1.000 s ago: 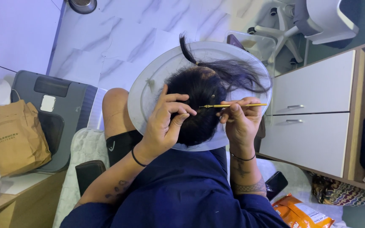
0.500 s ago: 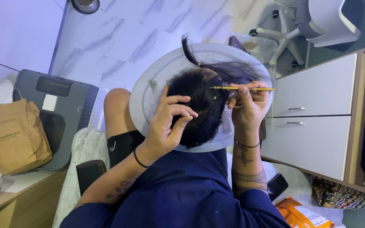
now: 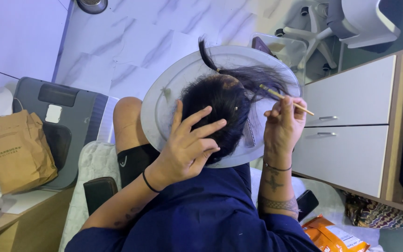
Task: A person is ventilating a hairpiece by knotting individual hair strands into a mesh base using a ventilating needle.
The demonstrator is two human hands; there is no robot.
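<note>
A mound of black hair [image 3: 220, 105] sits on a round grey disc [image 3: 164, 107] held over my lap. My left hand [image 3: 190, 147] rests flat on the near left side of the hair with the fingers spread. My right hand [image 3: 283, 123] pinches a thin yellow needle tool [image 3: 285, 99], tilted with its tip in the loose strands at the hair's right edge. A small pin head shows in the hair's middle. A thin tail of hair sticks up at the disc's far side.
White drawers [image 3: 346, 126] stand at the right. A brown paper bag [image 3: 17, 151] rests on a grey case [image 3: 73, 109] at the left. An orange snack packet [image 3: 334, 235] and a dark phone [image 3: 306, 203] lie at the lower right. An office chair base [image 3: 311, 32] stands beyond.
My right hand has drawn the yellow tool out of the hair, up and to the right, and tilted it. My left hand went from pinching the hair to lying flat with spread fingers.
</note>
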